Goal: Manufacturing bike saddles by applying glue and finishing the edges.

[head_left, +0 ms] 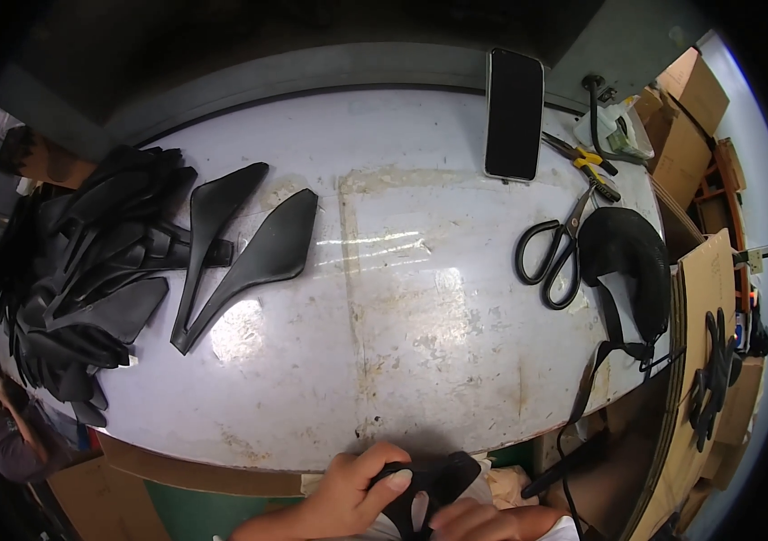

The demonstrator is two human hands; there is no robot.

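At the bottom edge, below the table's front rim, my left hand (348, 491) grips a small black shaped piece (445, 476) with thumb on top. My right hand (483, 521) touches the same piece from underneath, its fingers curled against it. On the white worn table (402, 307), two long black pointed shells (253, 248) lie side by side at the left-centre. A large heap of similar black shells (96, 270) is piled at the far left edge.
Black-handled scissors (553, 252) lie right of centre beside a black curved pad with straps (627, 257). A dark phone (513, 113) stands at the back. Yellow-handled pliers (587, 162) lie near it. Cardboard boxes (690, 99) and a cardboard sheet (704, 298) stand at the right.
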